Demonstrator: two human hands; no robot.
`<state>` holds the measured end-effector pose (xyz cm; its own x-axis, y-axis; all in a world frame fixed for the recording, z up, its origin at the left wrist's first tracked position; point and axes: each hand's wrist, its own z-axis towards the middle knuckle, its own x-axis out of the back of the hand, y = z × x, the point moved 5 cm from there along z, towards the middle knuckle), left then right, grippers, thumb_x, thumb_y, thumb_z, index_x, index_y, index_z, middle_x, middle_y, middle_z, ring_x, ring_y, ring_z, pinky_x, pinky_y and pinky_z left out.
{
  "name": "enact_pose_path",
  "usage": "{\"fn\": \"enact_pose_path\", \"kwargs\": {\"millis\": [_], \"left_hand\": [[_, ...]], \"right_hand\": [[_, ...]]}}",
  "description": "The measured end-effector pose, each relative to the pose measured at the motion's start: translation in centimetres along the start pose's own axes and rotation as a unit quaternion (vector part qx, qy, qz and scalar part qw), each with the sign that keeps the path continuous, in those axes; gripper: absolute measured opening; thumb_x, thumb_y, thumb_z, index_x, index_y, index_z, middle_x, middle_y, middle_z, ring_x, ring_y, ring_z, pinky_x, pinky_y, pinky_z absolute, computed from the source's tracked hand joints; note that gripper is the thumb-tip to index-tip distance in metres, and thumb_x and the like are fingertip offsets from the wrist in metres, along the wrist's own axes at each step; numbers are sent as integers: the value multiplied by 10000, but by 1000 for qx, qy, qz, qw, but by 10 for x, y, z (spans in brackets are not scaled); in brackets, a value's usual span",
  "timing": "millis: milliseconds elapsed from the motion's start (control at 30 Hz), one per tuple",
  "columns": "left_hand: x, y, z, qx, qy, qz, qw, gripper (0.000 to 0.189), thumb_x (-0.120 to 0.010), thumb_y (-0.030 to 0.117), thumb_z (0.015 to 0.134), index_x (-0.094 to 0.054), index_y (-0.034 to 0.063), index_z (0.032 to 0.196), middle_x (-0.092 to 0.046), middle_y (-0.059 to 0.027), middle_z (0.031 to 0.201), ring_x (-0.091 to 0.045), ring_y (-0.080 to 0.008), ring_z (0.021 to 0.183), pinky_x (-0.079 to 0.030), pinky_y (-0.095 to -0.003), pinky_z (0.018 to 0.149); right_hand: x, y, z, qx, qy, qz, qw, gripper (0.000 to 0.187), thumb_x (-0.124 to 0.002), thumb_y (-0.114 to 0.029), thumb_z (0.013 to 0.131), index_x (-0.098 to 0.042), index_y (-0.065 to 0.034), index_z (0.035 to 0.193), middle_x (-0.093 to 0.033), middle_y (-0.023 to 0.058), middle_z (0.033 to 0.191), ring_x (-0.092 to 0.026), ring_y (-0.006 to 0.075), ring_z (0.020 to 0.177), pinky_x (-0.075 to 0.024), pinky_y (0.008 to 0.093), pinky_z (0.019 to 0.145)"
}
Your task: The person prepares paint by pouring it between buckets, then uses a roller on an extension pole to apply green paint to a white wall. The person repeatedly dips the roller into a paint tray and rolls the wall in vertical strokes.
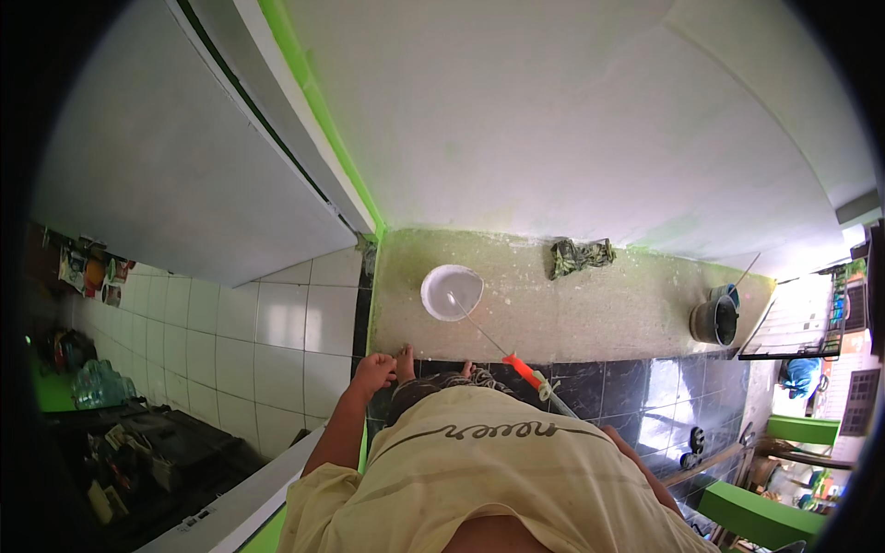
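Observation:
My left hand [375, 372] hangs beside my left foot, its fingers curled, and I see nothing in it. My right hand is out of view, hidden beyond my shirt. A paint roller's orange handle [523, 370], tied to a pole [563, 408], slants down past my right side. Its thin metal rod reaches into a white bucket [427, 294] that stands on the bare concrete strip before me. White paint shows inside the bucket, with the roller's end in it.
A white wall [484, 159] rises ahead, with a crumpled cloth [582, 257] at its foot. To the right are a dark bucket [702, 321], a metal rack [788, 357] and sandals [695, 442]. A door [200, 159] and white floor tiles [276, 366] lie left.

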<state>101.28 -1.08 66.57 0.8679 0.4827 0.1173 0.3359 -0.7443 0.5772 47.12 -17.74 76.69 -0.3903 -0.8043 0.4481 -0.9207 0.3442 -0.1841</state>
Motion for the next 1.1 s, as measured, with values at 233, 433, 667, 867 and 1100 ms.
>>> {"fn": "enact_pose_path", "kwargs": {"millis": [233,433,667,867,1100], "left_hand": [[1,4,4,3,-10,6,1000,303,-639,288,933,-599,34,1095,-658,-71,994,-658,-165,796,-547,-298,661],[-3,-1,6,0,-21,18,1000,369,-611,328,955,-561,28,1164,-646,-107,1070,-663,-198,864,-552,-323,722],[-5,2,4,1,-26,22,999,377,-617,316,952,-554,21,1178,-647,-116,1077,-667,-203,863,-554,-324,719],[-6,-1,6,0,-26,17,1000,370,-620,317,950,-563,21,1164,-649,-113,1067,-668,-201,854,-555,-321,711],[-5,-2,9,-1,-21,25,999,358,-623,328,948,-571,30,1138,-654,-95,1031,-668,-188,837,-554,-311,693]], "right_hand": [[13,-41,-36,-14,7,-29,999,456,-637,-404,895,-710,46,913,-684,165,786,-633,206,745,-498,394,706],[17,-33,-29,2,6,-25,1000,450,-638,-405,891,-713,37,928,-688,174,794,-645,234,731,-502,402,701],[14,-19,-14,12,-1,-47,999,474,-625,-438,880,-716,25,927,-684,164,775,-649,245,717,-507,399,689],[13,-16,-9,-24,-15,-40,999,475,-624,-443,874,-716,22,912,-680,169,764,-650,254,719,-509,410,689],[15,4,6,11,14,-90,996,475,-615,-482,844,-728,-45,992,-699,197,950,-671,330,933,-506,423,829]]}}
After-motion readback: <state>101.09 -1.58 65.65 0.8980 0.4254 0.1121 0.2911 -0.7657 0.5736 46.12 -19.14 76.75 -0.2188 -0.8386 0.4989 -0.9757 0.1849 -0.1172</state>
